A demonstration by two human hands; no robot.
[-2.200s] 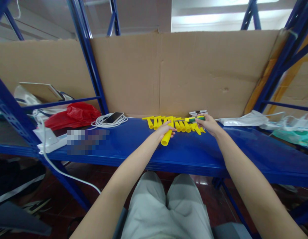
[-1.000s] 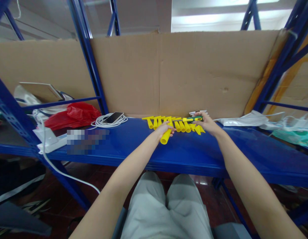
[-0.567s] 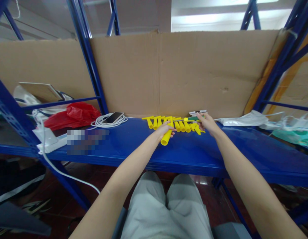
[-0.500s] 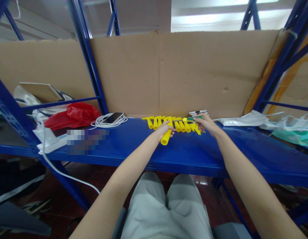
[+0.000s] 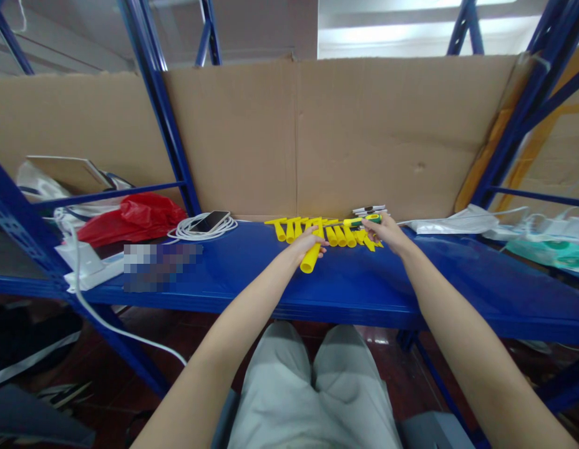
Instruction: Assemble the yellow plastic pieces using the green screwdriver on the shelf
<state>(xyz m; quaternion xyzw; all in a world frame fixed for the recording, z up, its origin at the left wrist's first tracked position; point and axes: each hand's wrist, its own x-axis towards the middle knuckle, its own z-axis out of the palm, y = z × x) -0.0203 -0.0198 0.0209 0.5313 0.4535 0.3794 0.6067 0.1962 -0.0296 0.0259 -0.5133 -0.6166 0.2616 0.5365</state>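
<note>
My left hand (image 5: 308, 245) is closed around a yellow tube-shaped handle (image 5: 310, 259), its hollow round end tilted toward me. In my right hand (image 5: 383, 229) is a screwdriver (image 5: 362, 221) with a green and yellow grip. Its thin shaft points left to the upper part of the yellow handle; whether the tip touches it I cannot tell. Behind and beside my hands, several more yellow tube-shaped pieces (image 5: 340, 236) lie in a row on the blue shelf. Some small yellow pieces (image 5: 368, 241) lie just left of my right hand.
The blue shelf (image 5: 252, 280) has a cardboard sheet (image 5: 364, 137) at its back. Several pens (image 5: 368, 209) lie behind the screwdriver. At left are a phone (image 5: 211, 221) on a coiled white cable (image 5: 181, 231), a red bag (image 5: 135, 218) and a white power strip (image 5: 100, 271).
The screwdriver's grip has turned in my right hand, with more yellow facing me. My left hand holds the yellow handle much as before. The whole view has shifted slightly.
</note>
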